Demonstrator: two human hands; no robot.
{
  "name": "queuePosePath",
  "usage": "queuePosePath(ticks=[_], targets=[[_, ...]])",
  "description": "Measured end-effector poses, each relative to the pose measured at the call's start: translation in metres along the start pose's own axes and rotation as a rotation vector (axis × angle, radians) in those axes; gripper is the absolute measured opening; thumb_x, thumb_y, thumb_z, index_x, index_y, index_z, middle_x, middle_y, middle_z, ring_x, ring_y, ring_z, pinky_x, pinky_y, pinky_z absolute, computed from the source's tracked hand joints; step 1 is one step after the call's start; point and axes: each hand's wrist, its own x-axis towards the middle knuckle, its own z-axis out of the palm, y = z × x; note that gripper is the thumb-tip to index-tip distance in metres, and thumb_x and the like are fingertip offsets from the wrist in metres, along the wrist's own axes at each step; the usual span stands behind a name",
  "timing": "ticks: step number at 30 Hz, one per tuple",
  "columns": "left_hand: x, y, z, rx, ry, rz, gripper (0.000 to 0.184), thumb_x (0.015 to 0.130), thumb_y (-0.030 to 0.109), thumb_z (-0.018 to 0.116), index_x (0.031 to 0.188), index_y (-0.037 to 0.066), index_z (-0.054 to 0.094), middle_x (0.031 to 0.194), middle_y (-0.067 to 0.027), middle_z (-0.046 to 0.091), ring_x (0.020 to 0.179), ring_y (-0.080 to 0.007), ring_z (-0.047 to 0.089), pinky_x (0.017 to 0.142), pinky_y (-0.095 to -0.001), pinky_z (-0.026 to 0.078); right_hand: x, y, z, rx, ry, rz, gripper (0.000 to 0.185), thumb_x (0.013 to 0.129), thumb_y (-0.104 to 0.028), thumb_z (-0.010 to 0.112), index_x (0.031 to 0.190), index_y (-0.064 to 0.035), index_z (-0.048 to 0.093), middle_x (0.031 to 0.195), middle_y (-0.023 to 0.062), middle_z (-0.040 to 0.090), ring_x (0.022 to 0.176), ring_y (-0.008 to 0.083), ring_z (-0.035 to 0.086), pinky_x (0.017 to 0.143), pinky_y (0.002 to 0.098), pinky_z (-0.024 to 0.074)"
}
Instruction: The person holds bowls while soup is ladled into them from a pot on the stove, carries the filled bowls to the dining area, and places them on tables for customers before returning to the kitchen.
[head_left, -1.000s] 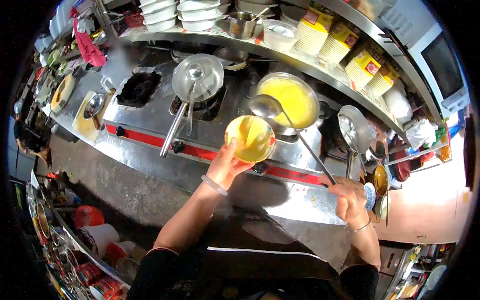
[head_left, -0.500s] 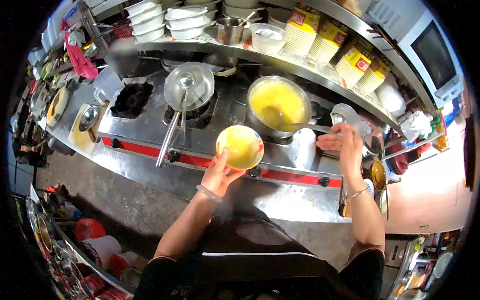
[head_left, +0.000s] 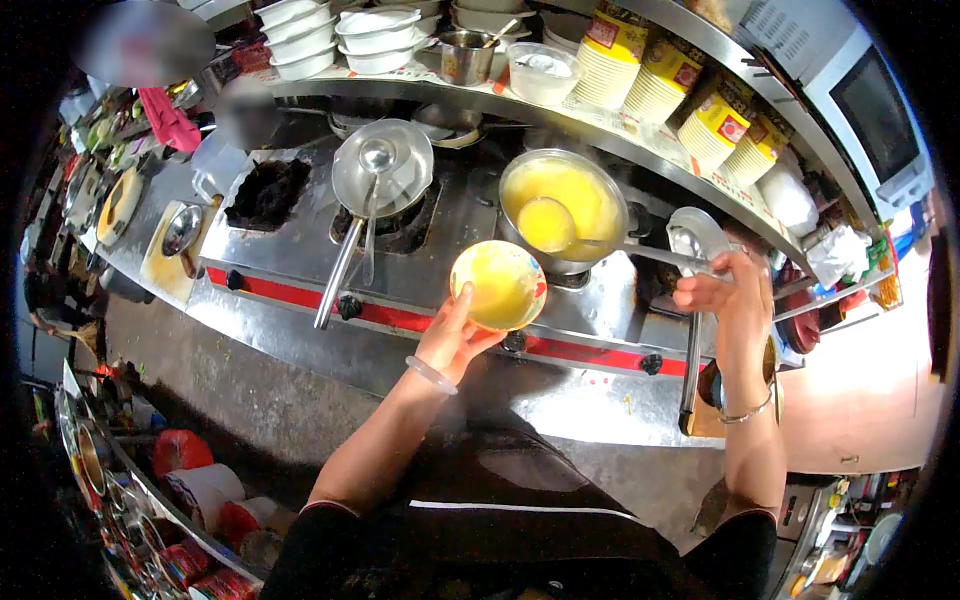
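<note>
My left hand [head_left: 452,338] holds an orange-rimmed bowl [head_left: 498,286] with yellow liquid in it, the thumb over its near rim. Behind and right of the bowl, a steel pot [head_left: 565,258] on the stove holds yellow liquid. The ladle [head_left: 546,225] has its cup, full of yellow liquid, in the pot, and its handle runs right to my right hand [head_left: 728,292]. The thumb side of that hand grips the handle end, with the other fingers partly extended. Bowl and pot look apart.
A pan [head_left: 382,168] with a ladle in it sits on the middle burner, its handle toward me. Another pan [head_left: 696,238] is at the right. White bowls [head_left: 379,40] and paper cups [head_left: 607,72] are stacked on the shelf. A microwave [head_left: 868,108] stands upper right.
The ladle has gone from above the pot's left edge down into the liquid, and its cup now shows full. My right hand has moved up and right. My left hand still holds the bowl.
</note>
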Motion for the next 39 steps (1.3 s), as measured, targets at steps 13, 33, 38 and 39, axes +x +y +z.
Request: queuePosePath(ticks=[13, 33, 38, 39], targets=[[0.000, 0.003, 0.013, -0.030, 0.014, 0.004, 0.059, 0.087, 0.047, 0.055, 0.133, 0.014, 0.037, 0.128, -0.0079, 0.049, 0.119, -0.0247, 0.046, 0.098, -0.0494, 0.040, -0.049, 0.050, -0.040, -0.767, -0.500, -0.900, 0.016, 0.091, -0.014, 0.049, 0.101, -0.0012, 0.050, 0.098, 0.0230, 0.063, 0.083, 0.0311, 0.065, 0.074, 0.0375, 0.0529], [-0.003, -0.003, -0.003, -0.022, 0.002, -0.015, 0.053, 0.090, 0.043, 0.053, 0.131, 0.014, 0.039, 0.129, -0.0053, 0.048, 0.119, -0.0230, 0.046, 0.097, -0.0492, 0.041, 0.031, 0.046, -0.014, 0.008, -0.041, 0.042, 0.033, 0.095, -0.027, 0.033, 0.095, 0.0015, 0.048, 0.080, 0.0241, 0.065, 0.069, 0.0284, 0.067, 0.065, 0.0343, 0.0548], [-0.001, -0.008, -0.002, -0.033, -0.026, -0.035, 0.054, 0.089, 0.043, 0.054, 0.132, 0.014, 0.038, 0.130, -0.0051, 0.047, 0.119, -0.0231, 0.046, 0.098, -0.0491, 0.040, 0.030, 0.026, -0.015, -0.009, -0.031, -0.001, 0.033, 0.094, -0.028, 0.033, 0.093, 0.0015, 0.048, 0.080, 0.0249, 0.064, 0.068, 0.0290, 0.067, 0.064, 0.0344, 0.0552], [0.000, -0.009, -0.001, -0.034, -0.020, -0.042, 0.054, 0.089, 0.044, 0.054, 0.132, 0.014, 0.038, 0.130, -0.0050, 0.047, 0.119, -0.0232, 0.046, 0.098, -0.0491, 0.040, 0.028, 0.020, -0.014, -0.015, -0.028, -0.013, 0.033, 0.094, -0.028, 0.033, 0.093, 0.0013, 0.048, 0.080, 0.0248, 0.064, 0.068, 0.0289, 0.067, 0.064, 0.0344, 0.0552]])
